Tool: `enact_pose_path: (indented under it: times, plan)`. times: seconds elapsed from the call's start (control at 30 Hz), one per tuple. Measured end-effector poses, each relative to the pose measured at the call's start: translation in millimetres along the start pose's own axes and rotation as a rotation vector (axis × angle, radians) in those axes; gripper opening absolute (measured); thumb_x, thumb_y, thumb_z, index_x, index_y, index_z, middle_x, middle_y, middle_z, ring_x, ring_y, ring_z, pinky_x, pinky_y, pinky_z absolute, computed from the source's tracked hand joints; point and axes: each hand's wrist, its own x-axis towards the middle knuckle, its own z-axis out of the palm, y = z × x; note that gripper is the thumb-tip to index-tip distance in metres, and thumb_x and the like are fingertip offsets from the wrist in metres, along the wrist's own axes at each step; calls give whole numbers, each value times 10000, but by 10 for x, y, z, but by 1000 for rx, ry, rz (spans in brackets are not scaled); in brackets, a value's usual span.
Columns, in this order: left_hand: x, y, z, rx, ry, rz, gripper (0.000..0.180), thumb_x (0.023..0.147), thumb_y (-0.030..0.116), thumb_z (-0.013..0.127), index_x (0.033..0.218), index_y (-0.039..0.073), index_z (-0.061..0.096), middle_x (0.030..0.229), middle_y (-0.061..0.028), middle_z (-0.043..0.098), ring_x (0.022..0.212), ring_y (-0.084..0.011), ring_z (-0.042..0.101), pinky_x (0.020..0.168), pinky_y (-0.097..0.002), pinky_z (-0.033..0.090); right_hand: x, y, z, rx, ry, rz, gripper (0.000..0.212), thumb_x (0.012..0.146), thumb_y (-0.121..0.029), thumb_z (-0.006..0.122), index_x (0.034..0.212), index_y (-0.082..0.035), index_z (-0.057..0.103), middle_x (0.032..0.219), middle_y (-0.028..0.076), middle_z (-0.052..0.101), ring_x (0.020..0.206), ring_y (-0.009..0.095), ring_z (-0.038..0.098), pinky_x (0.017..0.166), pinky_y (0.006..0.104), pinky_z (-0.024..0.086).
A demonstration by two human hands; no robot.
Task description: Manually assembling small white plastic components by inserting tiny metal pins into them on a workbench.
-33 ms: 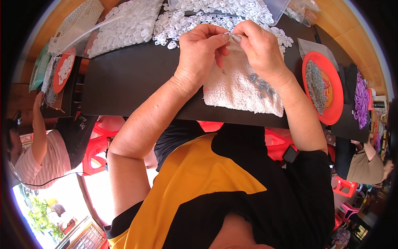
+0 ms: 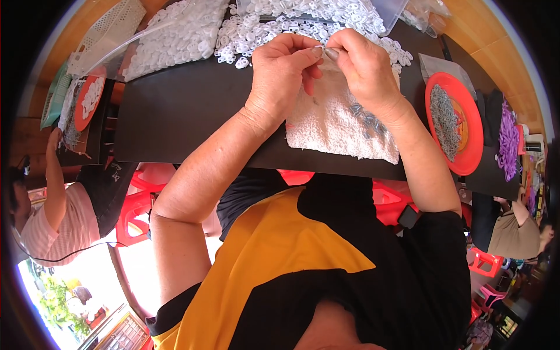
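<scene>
Pinching a tiny white piece (image 2: 324, 49), the left hand (image 2: 287, 63) and right hand (image 2: 367, 70) meet over a white towel's (image 2: 335, 137) far end. Little grey metal pins (image 2: 368, 120) lie on it. Past the hands sit many white plastic loops (image 2: 248, 39) on a dark table (image 2: 186, 114). A red tray (image 2: 474, 137) at right holds more pins (image 2: 444, 122).

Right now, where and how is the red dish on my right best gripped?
Probably by the near rim of the red dish, coming from your side: that broad edge shows bare, while the grey pins heap toward the dish's left.
</scene>
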Motion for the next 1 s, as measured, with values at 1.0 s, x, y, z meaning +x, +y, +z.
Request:
enact_pose_path:
  times: [1.0]
  plan:
    - [42, -78, -66, 170, 33, -114, 77, 894, 54, 614, 882, -22, 623, 717, -65, 616, 521, -120, 529, 435, -249, 406, -40, 45, 158, 75, -4, 57, 123, 781, 32, 534, 887, -17, 571, 779, 145, 637, 716, 333, 625, 628, 399, 488]
